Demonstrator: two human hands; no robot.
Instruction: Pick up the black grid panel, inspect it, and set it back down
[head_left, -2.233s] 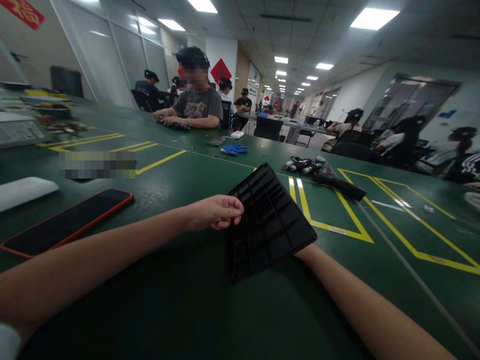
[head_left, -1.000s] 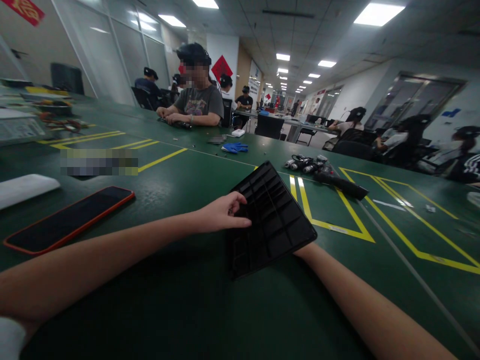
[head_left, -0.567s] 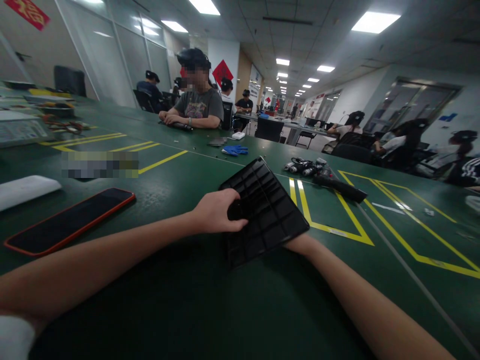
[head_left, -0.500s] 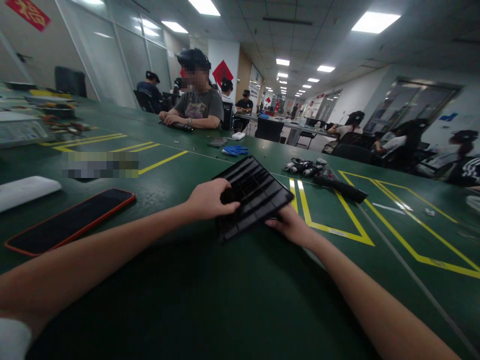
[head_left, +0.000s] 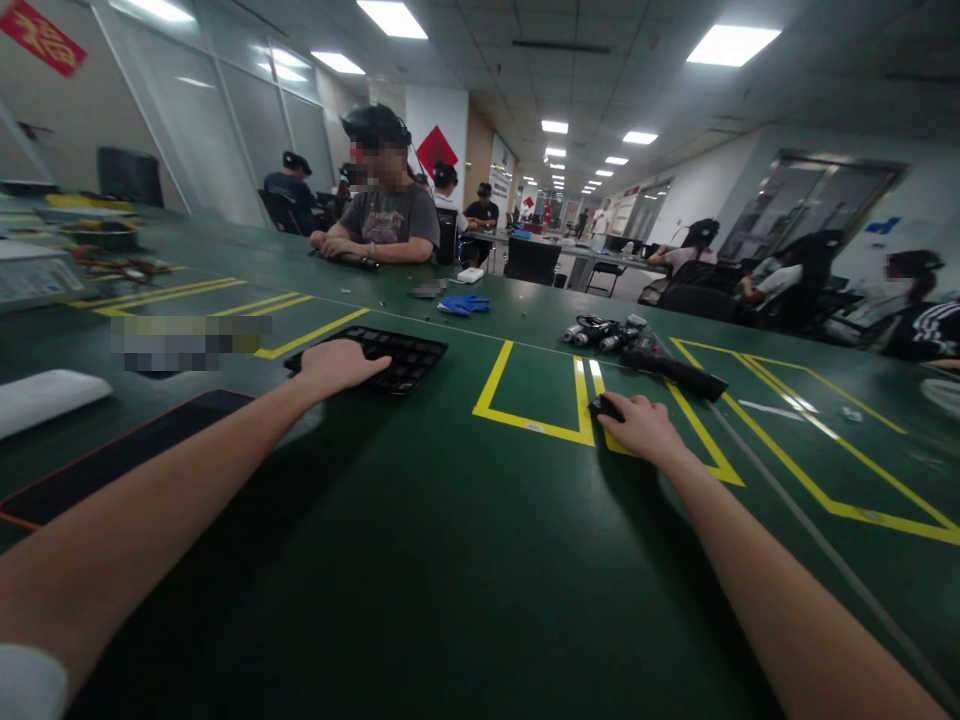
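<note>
Tray [head_left: 420,362]: I see it at eleven o'clock, flat or nearly so at the worktop [head_left: 450,550], its black compartments facing up.
Left hand [head_left: 337,368]: over the tray's nine o'clock side, thumb stretched across the compartments; the other fingers are mostly hidden, so I cannot tell whether it grips or only rests.
Right hand [head_left: 641,428]: at one o'clock, fingers closed on a small black piece [head_left: 602,408] over the yellow tape [head_left: 536,428]; I see the two hands well apart.
Cables [head_left: 606,330]: bundled between twelve and one, beside a black stick [head_left: 679,374].
Glove [head_left: 463,305]: blue, at twelve, beyond the tray.
Phone [head_left: 142,448]: at ten, dark screen up.
Co-worker [head_left: 394,215]: seated across from me, near half past eleven.
</note>
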